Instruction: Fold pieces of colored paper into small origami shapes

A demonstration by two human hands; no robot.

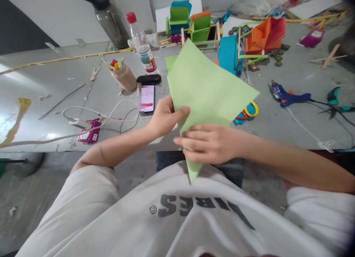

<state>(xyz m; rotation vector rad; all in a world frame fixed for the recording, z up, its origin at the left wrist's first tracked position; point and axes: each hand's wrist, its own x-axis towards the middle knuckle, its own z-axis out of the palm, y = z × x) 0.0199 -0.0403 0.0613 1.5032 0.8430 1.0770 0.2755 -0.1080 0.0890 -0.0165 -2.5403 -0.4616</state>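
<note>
A light green sheet of paper [206, 83], folded to a kite-like shape, is held up over the table's front edge, its narrow tip pointing down at my shirt. My left hand [168, 116] pinches its left edge, the thumb lying on the front face. Lower down, my right hand [209, 143] is wrapped across the narrow part with bent fingers. Behind the paper's upper left side a darker green piece [170, 61] peeks out. Red and yellow scissor handles [251, 110] show beside the paper's right edge.
A phone [146, 98], black case [149, 79], stick cup [124, 76] and plastic bottle [144, 51] stand left of the paper. Folded paper models [235, 51] fill the back. A blue glue gun [290, 97] lies right. A white cable [55, 141] crosses the left side.
</note>
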